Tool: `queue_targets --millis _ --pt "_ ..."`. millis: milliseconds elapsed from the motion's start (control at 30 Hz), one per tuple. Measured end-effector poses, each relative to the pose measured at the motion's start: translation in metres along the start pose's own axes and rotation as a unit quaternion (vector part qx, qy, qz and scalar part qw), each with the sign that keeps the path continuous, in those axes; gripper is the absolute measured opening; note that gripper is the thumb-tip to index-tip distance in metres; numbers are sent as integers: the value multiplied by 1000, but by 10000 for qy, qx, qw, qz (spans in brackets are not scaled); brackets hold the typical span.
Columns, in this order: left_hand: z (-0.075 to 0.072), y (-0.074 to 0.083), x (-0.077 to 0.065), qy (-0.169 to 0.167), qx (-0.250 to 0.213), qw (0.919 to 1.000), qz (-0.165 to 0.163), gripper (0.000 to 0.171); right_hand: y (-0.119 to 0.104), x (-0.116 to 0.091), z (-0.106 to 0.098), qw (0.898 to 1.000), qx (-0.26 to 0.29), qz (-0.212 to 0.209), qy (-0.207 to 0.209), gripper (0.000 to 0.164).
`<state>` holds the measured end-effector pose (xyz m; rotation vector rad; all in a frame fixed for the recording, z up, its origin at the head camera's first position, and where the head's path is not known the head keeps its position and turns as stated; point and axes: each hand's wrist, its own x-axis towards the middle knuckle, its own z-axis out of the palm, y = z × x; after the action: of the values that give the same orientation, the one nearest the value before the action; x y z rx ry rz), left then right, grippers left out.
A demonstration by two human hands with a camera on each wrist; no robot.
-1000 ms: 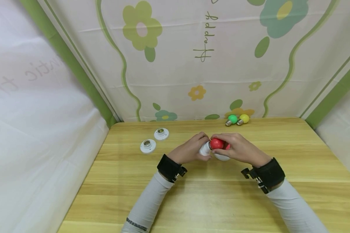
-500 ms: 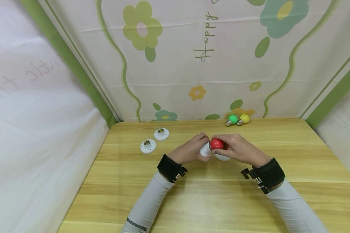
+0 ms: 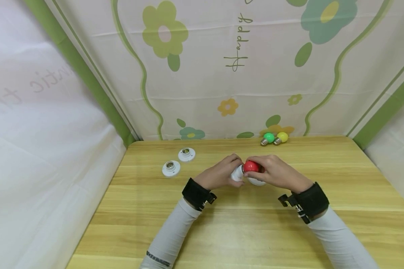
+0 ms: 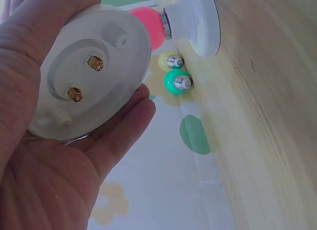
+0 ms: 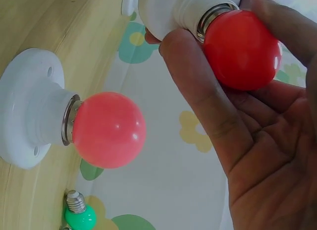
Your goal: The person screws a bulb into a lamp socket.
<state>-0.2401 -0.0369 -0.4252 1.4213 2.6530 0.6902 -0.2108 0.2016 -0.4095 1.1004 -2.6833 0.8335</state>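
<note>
My left hand (image 3: 220,173) grips a white lamp socket (image 3: 237,174), tilted up off the table. Its round underside (image 4: 99,106) with two brass screws faces the left wrist view. The fingers of my right hand (image 3: 277,172) are round a red bulb (image 3: 251,166), whose metal base sits at the socket's mouth. How deep the base is in cannot be seen. Close by, a second white socket (image 5: 25,111) stands on the table with a pinkish-red bulb (image 5: 110,131) in it. In the head view my right hand mostly hides that pair.
Two bare white sockets, one nearer (image 3: 170,169) and one farther (image 3: 186,154), stand on the wooden table (image 3: 235,231) to the left. A green bulb (image 3: 268,138) and a yellow bulb (image 3: 282,137) lie at the back edge, against a flowered cloth wall (image 3: 195,82).
Both hands stay almost in place. My right fingers have shifted slightly on the red bulb, and the pinkish-red bulb behind them shows less than one second ago.
</note>
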Motion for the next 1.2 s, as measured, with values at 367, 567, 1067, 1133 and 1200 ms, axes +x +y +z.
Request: queue_targets --millis 367,567,1067,1133,1200 --pt "0 -1 -2 235 246 9994 83 50 0 0 0 9996 18 276 -26 32" --pt "-4 -2 -4 509 271 9981 222 47 -2 1 0 9994 -50 271 212 39" --pt "-1 0 -4 611 363 9974 143 45 2 1 1 9967 -330 -340 666 52" --pt "-1 0 -3 598 336 9976 79 44 3 1 2 9961 -311 -411 716 54" --pt "-1 0 -3 574 318 9978 7 45 3 0 2 9957 -297 -439 755 56"
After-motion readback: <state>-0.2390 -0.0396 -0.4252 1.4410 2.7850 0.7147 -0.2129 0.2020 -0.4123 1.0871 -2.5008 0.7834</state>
